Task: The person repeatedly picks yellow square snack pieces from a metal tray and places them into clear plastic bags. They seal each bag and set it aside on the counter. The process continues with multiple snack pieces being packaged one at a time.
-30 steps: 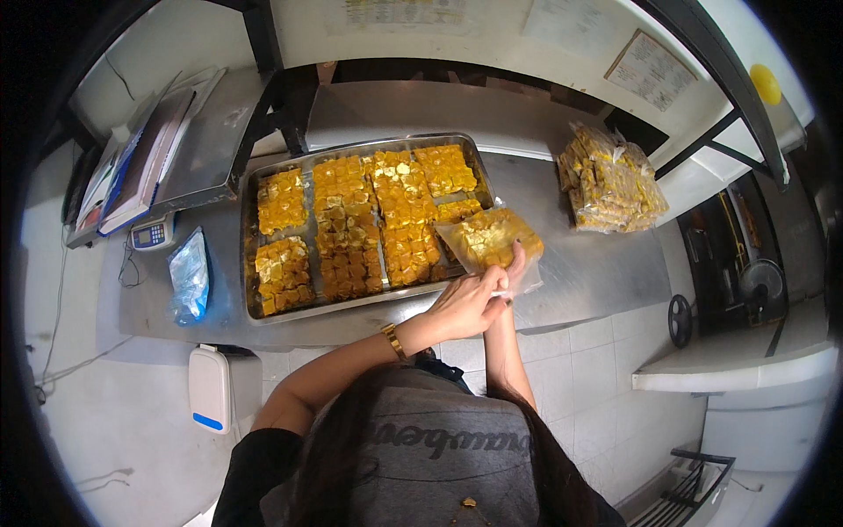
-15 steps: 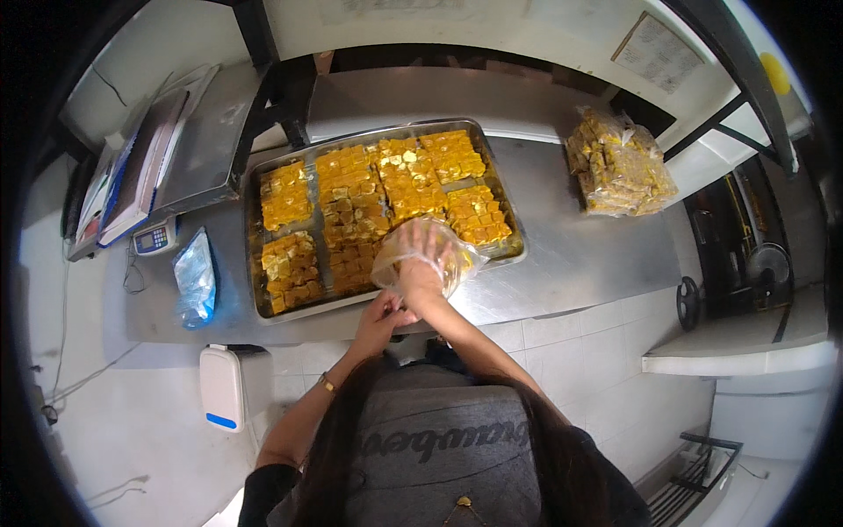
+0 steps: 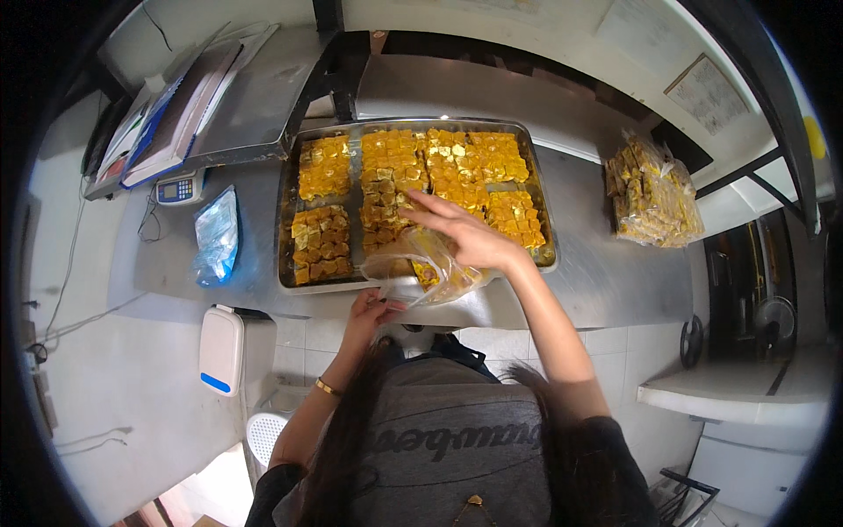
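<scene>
My left hand pinches the rim of a clear plastic bag at the near edge of the metal tray. Some yellow pieces show through the bag's film. Above the bag and tray, my right hand is outside the bag with its fingers stretched toward the left, and I see nothing in it. Several slabs of small golden-yellow squares, perhaps a baked or fried food, lie in the tray. Part of the nearest slabs is hidden by the bag and my right hand.
Packed clear bags of yellow pieces are stacked at the right of the steel table. On the left lie a blue-and-clear plastic packet and a small scale. Folders rest on a shelf above. A lidded bin stands below.
My right hand has come out of the bag and now hovers over the tray with fingers extended. My left hand still grips the bag's rim. The whole view has shifted.
</scene>
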The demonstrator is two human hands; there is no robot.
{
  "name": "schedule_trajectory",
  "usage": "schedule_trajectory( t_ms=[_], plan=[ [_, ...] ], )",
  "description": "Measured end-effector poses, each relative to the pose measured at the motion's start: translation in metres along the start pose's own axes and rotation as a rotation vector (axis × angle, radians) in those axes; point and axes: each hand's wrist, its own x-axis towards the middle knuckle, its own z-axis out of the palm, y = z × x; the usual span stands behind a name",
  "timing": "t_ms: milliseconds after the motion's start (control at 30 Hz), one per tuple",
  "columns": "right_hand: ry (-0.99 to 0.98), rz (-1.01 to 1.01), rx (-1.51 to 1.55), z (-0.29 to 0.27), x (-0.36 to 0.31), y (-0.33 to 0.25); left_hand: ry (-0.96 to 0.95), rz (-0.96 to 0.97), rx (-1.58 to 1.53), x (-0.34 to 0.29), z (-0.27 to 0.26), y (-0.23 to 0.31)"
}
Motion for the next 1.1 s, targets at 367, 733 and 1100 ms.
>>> schedule_trajectory(
  t_ms=[367,733,1100],
  plan=[
    [-0.245,-0.130,0.268,0.048,0.066,0.031,0.143,0.365,-0.151,0.018,0.020,0.055],
    [0.092,-0.074,0.428,0.012,0.044,0.006,-0.229,0.865,0.298,0.032,0.038,0.144],
    [0.325,0.055,0.225,0.002,0.059,-0.014,-0.364,0.107,0.643,0.066,0.033,0.108]
  ],
)
